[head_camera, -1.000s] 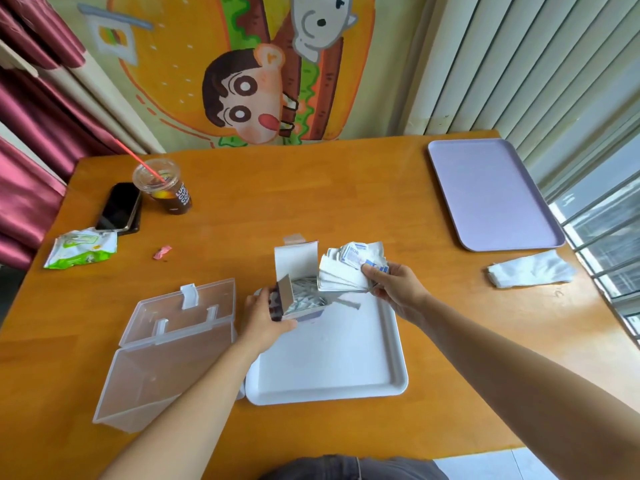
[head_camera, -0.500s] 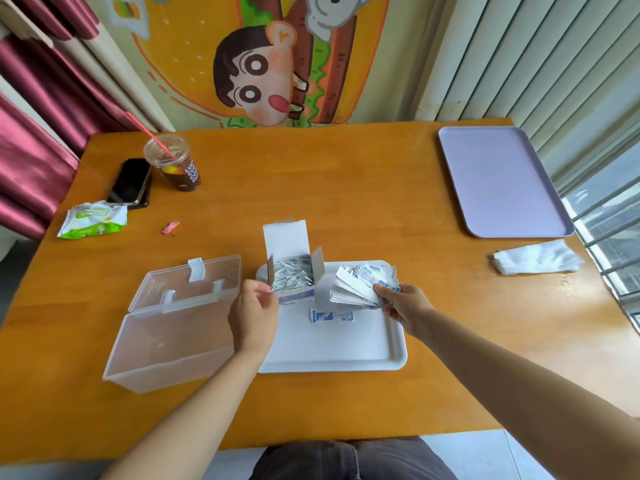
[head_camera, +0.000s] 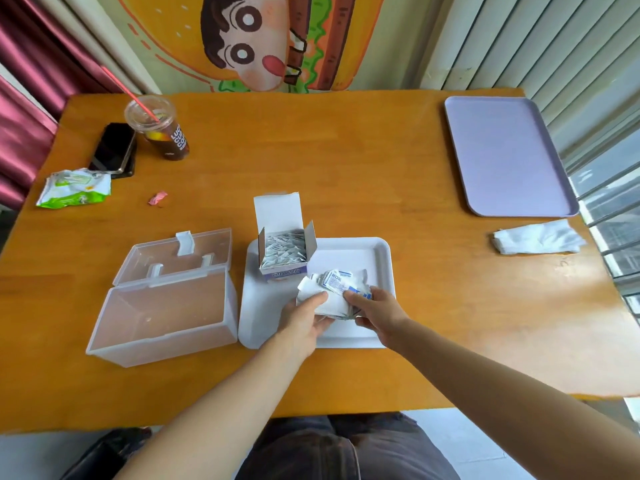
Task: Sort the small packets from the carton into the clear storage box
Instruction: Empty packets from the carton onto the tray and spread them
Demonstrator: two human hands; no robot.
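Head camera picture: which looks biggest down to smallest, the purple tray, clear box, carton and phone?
Purple tray and clear box: about alike; the box sits nearer, so unranked.
Then carton.
Then phone.

Upright open carton (head_camera: 282, 274) holds white packets (head_camera: 284, 251), near the open-lidded clear storage box (head_camera: 162, 337).

Left hand (head_camera: 304, 323) and right hand (head_camera: 377, 313) both grip a bundle of packets (head_camera: 332, 289) over the white tray (head_camera: 363, 254). Carton (head_camera: 284, 252), flaps open and packets inside, stands on the tray's far left corner. Clear storage box (head_camera: 166, 317), lid open, sits just left of the tray.
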